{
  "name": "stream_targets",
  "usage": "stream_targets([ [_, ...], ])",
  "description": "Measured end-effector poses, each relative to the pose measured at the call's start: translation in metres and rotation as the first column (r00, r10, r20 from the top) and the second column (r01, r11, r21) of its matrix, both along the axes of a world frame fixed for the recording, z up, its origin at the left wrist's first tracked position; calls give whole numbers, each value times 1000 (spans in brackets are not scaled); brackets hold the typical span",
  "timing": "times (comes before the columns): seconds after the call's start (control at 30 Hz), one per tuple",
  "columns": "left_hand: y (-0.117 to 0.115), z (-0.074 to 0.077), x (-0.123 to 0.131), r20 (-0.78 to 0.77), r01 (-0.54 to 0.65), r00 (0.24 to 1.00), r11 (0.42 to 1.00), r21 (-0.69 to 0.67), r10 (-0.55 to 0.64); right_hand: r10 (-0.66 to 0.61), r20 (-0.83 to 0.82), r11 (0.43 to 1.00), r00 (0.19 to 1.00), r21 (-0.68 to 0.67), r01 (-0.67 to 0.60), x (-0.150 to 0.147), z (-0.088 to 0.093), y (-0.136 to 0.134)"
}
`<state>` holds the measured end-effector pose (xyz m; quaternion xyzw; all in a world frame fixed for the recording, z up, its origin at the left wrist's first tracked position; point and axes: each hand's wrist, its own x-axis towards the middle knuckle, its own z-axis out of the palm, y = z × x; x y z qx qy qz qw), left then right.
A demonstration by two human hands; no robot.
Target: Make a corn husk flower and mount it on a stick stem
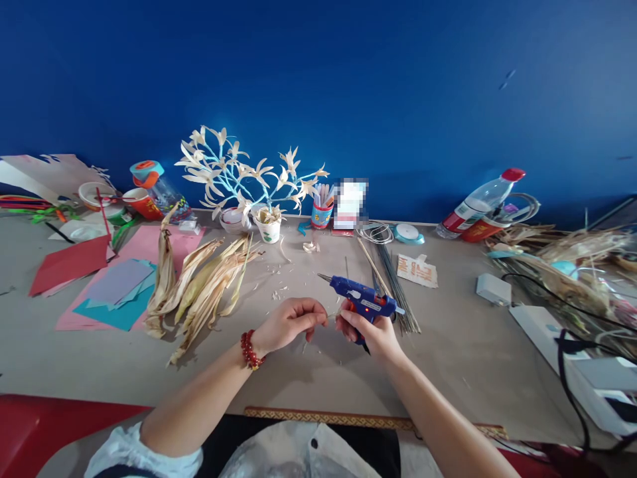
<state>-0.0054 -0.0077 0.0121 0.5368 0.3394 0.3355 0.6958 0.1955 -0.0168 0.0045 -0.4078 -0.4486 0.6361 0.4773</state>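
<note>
My right hand (374, 334) is closed round the grip of a blue hot glue gun (362, 297), whose metal nozzle points left above the table. My left hand (292, 321), with a red bead bracelet at the wrist, is closed in a pinch on a small thin piece I cannot make out, held close to the right hand's fingers. Both hands hover just above the grey tabletop (308, 372). A pile of dried corn husks (199, 285) lies to the left of my left hand.
A husk-flower branch in a white cup (269, 229) stands at the back. Coloured paper sheets (112, 285) lie left, thin sticks and wires (393, 279) right of the glue gun. A water bottle (478, 202), white boxes, cables and more husks fill the right side.
</note>
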Motion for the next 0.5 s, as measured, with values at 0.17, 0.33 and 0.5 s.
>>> stream_targets([
  [0.17,1,-1,0,94,50,995,976,-214,-30,-2,0,1000,1000,8,2,-1,2,0],
  [0.33,0,-2,1,187,113,980,957,-266,-64,14,-23,999,1000,-29,-15,-2,2,0],
  [0.5,0,-2,1,131,79,990,966,-248,-48,48,-65,997,997,-63,-52,0,1,0],
])
